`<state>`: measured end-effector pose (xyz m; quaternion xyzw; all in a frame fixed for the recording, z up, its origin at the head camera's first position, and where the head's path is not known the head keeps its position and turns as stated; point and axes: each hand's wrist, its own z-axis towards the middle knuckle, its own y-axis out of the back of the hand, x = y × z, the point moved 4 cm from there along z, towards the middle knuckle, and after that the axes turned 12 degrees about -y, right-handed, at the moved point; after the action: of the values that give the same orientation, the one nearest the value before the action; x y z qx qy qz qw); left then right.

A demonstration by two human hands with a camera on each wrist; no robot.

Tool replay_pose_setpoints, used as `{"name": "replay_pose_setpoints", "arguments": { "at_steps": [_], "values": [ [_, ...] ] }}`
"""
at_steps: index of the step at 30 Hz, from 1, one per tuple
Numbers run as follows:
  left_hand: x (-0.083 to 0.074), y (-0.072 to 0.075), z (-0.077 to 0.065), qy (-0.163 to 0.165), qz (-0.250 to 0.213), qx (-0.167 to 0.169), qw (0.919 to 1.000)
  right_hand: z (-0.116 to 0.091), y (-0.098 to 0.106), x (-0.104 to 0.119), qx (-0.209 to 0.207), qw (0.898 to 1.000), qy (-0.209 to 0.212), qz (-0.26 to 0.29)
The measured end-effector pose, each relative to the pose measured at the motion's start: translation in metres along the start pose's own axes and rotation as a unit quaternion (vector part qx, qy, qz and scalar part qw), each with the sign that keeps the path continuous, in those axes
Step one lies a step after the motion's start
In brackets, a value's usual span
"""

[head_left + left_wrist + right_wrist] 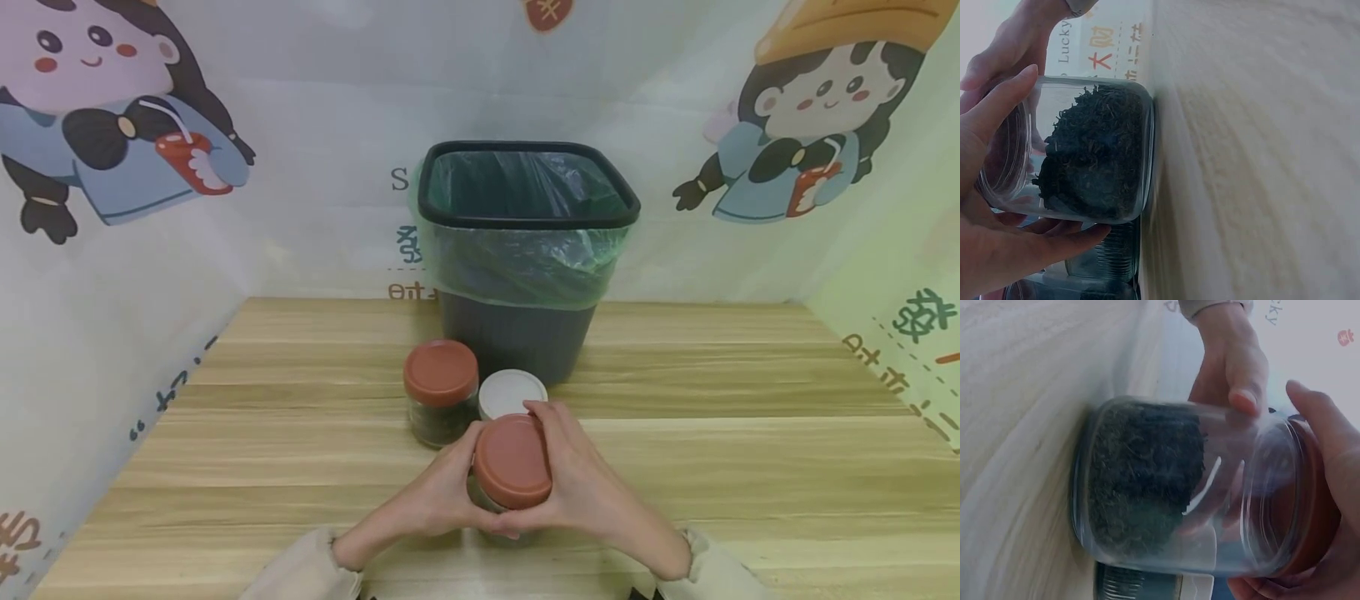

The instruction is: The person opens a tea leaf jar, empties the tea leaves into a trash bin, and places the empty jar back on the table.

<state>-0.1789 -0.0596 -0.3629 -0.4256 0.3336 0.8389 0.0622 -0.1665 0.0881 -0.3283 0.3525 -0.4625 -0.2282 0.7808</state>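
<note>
A clear glass jar with a reddish-brown lid (513, 462) stands upright on the table near the front edge. Dark dried leaves that look like tea (1097, 150) fill its lower part. My left hand (442, 492) grips the jar from the left, thumb and fingers round its upper part. From the right, my right hand (581, 483) holds the lid, its fingers curled about the rim. Just behind is a jar with a white lid (512, 390), partly hidden. Another jar with a reddish-brown lid (441, 373) stands behind and to the left, dark contents showing through its glass.
A dark trash bin (517, 333) lined with a green translucent bag (525, 262) stands at the back, close behind the jars. Printed cloth walls (322, 167) enclose the wooden table (262, 400) at the back and both sides.
</note>
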Motion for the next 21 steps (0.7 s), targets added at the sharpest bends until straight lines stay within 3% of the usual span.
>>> {"name": "replay_pose_setpoints", "arguments": {
  "at_steps": [9, 21],
  "values": [
    [0.0006, -0.0004, -0.0009, 0.013, -0.003, -0.005, 0.9999, -0.0001, -0.0021, 0.0012, -0.003, 1.0, 0.008, 0.011],
    [0.0011, -0.0008, -0.0005, 0.007, -0.013, 0.004, 0.9999, 0.0056, 0.0061, -0.0031, 0.104, 0.993, 0.024, 0.053]
  ]
}}
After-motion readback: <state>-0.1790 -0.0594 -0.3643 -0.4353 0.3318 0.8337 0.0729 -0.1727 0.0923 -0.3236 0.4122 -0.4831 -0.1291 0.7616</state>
